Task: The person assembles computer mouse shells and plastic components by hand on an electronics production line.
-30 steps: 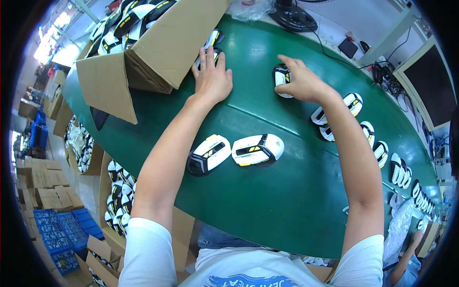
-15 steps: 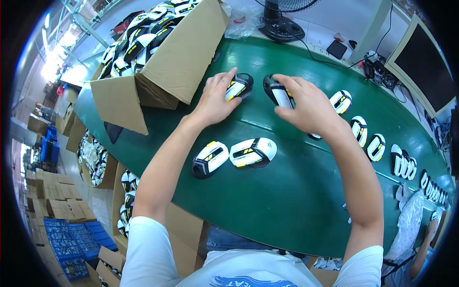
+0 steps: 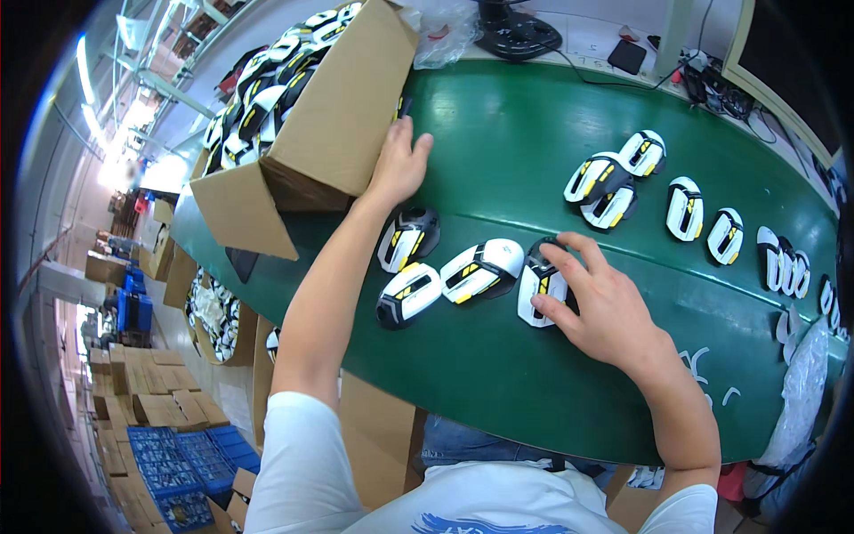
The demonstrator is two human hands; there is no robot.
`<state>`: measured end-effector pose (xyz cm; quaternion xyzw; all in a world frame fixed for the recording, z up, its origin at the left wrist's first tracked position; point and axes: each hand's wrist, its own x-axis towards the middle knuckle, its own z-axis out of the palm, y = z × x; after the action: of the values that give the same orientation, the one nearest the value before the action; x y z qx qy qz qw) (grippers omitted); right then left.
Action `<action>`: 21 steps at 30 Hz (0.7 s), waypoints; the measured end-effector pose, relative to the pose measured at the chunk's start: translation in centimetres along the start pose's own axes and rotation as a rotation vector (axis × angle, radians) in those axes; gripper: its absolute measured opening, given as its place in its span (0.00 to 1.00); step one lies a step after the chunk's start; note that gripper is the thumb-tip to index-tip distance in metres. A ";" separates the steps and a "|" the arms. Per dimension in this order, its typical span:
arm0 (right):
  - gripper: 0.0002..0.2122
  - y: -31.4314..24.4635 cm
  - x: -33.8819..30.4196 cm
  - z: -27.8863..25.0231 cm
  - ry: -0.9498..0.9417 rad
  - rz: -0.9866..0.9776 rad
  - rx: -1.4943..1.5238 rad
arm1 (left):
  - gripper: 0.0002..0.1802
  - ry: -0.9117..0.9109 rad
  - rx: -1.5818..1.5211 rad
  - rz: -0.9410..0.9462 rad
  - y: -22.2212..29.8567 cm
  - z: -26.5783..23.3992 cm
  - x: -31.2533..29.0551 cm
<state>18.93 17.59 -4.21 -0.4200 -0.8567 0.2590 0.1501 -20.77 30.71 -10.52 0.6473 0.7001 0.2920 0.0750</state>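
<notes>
My right hand (image 3: 592, 298) has its thumb and fingers around a white, black and yellow computer mouse (image 3: 536, 283) on the green table. To its left sit another computer mouse (image 3: 483, 271), one with a black end (image 3: 409, 295), and a third (image 3: 411, 238) just behind. Farther back, my left hand (image 3: 400, 165) is beside the wall of a big cardboard box (image 3: 342, 107), thumb apart from its fingers and no mouse in it. A small dark object (image 3: 405, 108) shows by its fingertips, partly hidden.
The tilted box is heaped with similar mice (image 3: 267, 111). More mice (image 3: 685, 209) run in a row along the right of the green table (image 3: 498, 392). A fan base (image 3: 518, 36), cable and monitor (image 3: 787, 76) stand at the back; clear plastic (image 3: 805, 383) lies at right.
My left hand has let go of its mouse, now beside the others, and moved to the box's side. My right hand has brought its mouse nearer me. The view has shifted.
</notes>
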 end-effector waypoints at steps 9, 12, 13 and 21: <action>0.15 4.5 -5.2 1.9 0.370 -0.037 0.316 | 0.44 0.096 0.101 -0.056 -2.6 5.3 7.5; 0.12 4.6 -4.3 2.4 0.376 -0.022 0.444 | 0.37 0.078 0.042 0.044 -2.3 4.7 7.0; 0.11 5.0 -4.4 2.4 0.339 -0.051 0.386 | 0.38 0.095 0.058 0.040 -1.2 5.2 6.5; 0.09 5.8 -5.1 1.9 0.301 -0.070 0.360 | 0.57 0.081 0.299 -0.104 7.2 9.5 9.5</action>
<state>24.87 15.87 -9.28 -0.3902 -0.7788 0.3366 0.3576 -11.46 42.66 -12.05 0.6017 0.7708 0.2063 -0.0355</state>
